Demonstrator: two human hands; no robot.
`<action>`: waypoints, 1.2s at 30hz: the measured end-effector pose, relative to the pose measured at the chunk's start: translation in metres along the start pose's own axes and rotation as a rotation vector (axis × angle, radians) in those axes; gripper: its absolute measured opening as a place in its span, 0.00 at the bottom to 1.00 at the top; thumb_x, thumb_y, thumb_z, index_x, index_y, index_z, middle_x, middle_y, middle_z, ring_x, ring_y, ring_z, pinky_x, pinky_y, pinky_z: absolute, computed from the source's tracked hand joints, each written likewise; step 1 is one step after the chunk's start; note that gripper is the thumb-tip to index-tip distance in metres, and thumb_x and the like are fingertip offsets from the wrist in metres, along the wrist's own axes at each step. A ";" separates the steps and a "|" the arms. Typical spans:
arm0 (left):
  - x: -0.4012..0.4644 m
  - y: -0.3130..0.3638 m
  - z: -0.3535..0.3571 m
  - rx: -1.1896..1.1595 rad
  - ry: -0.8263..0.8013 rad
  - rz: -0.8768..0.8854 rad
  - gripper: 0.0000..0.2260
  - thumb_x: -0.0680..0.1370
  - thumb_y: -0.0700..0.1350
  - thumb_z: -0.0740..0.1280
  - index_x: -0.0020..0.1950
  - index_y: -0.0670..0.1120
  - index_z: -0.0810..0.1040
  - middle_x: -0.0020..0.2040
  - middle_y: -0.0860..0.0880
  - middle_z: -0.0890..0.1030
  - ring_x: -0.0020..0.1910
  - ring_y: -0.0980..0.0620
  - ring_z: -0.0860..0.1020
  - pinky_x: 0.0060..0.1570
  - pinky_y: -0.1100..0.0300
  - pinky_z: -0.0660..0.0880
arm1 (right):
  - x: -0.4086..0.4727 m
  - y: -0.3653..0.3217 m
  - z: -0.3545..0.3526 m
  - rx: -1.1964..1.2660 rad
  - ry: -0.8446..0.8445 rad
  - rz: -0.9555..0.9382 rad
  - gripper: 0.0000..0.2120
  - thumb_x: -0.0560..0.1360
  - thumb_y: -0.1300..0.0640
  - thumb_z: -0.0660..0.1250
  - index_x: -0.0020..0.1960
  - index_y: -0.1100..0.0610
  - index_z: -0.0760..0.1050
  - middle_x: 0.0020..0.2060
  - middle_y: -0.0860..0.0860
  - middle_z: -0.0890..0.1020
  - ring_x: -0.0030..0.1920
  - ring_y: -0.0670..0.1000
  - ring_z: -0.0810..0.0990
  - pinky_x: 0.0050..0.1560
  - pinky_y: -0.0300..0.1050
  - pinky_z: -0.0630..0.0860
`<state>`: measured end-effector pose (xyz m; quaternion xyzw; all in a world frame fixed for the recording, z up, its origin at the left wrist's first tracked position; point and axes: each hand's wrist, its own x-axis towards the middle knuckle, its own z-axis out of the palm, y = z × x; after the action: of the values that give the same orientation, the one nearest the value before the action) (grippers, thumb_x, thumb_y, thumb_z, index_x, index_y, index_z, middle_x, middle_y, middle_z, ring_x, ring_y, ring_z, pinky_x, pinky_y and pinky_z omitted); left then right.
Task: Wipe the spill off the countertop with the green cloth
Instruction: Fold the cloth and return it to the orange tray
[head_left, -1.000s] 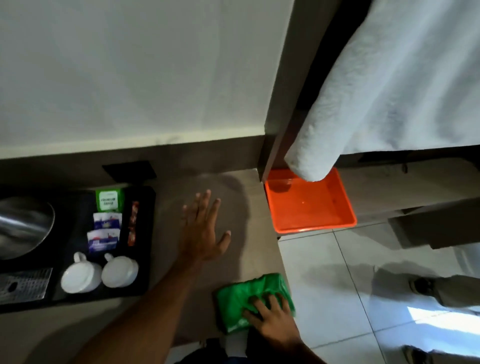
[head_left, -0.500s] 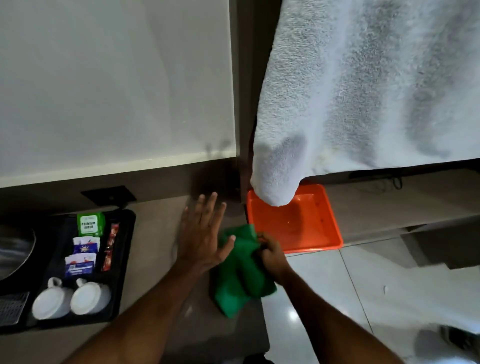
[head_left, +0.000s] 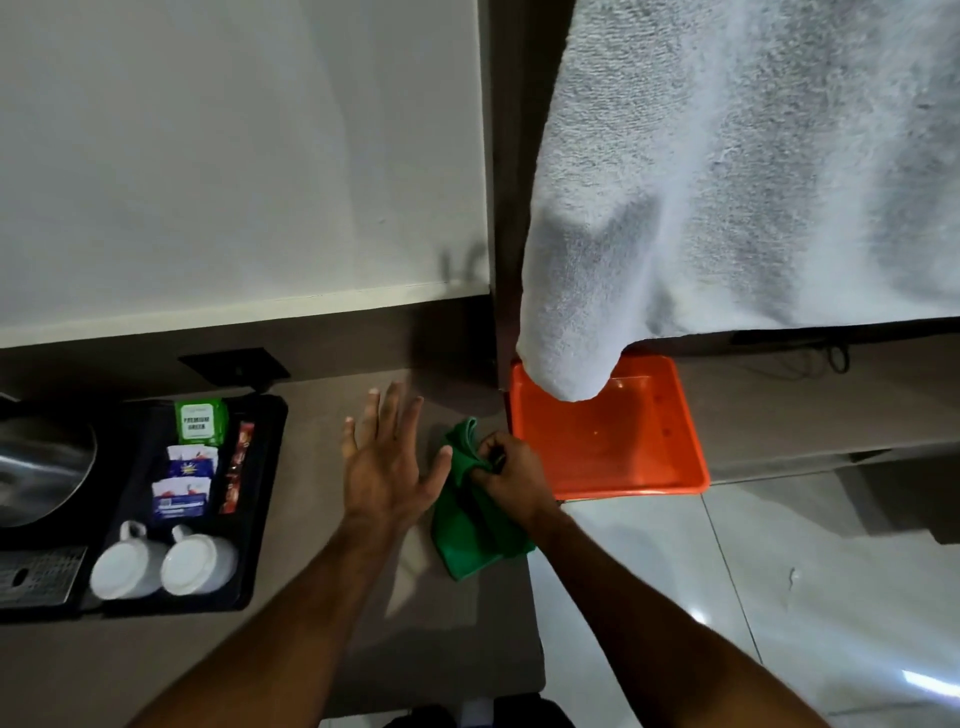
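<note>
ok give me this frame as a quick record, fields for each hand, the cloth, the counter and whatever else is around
left hand: open, fingers spread, flat over the countertop
right hand: fist closed on the green cloth
green cloth: bunched, near the countertop's right edge
spill: not discernible
orange tray: just right of the cloth, lower than the countertop
black tray: left, holds two upturned white cups and sachets
white towel: hangs over the orange tray
</note>
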<state>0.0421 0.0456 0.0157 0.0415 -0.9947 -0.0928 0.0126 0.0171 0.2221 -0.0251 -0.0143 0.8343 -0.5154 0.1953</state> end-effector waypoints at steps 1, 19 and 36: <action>-0.002 -0.004 0.000 -0.009 0.016 -0.012 0.35 0.75 0.66 0.53 0.77 0.49 0.63 0.81 0.44 0.59 0.80 0.39 0.57 0.74 0.33 0.59 | -0.003 -0.005 0.007 -0.132 0.051 -0.039 0.09 0.72 0.59 0.72 0.47 0.51 0.74 0.43 0.49 0.80 0.42 0.48 0.79 0.44 0.46 0.79; -0.030 -0.070 0.024 -0.295 -0.087 -0.050 0.20 0.72 0.53 0.66 0.60 0.45 0.80 0.57 0.42 0.83 0.56 0.37 0.80 0.57 0.46 0.74 | 0.030 0.003 0.023 -0.431 0.094 -0.012 0.35 0.63 0.59 0.74 0.70 0.55 0.71 0.59 0.61 0.73 0.52 0.60 0.78 0.59 0.47 0.75; 0.018 -0.028 0.071 -0.592 -0.316 0.035 0.15 0.72 0.45 0.62 0.55 0.46 0.82 0.52 0.41 0.85 0.51 0.38 0.82 0.52 0.47 0.79 | 0.040 0.017 0.005 0.208 0.249 0.280 0.28 0.64 0.73 0.75 0.56 0.56 0.66 0.37 0.53 0.76 0.31 0.51 0.77 0.33 0.49 0.76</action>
<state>0.0237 0.0302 -0.0590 0.0039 -0.9148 -0.3827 -0.1289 -0.0147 0.2166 -0.0540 0.1858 0.7881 -0.5643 0.1611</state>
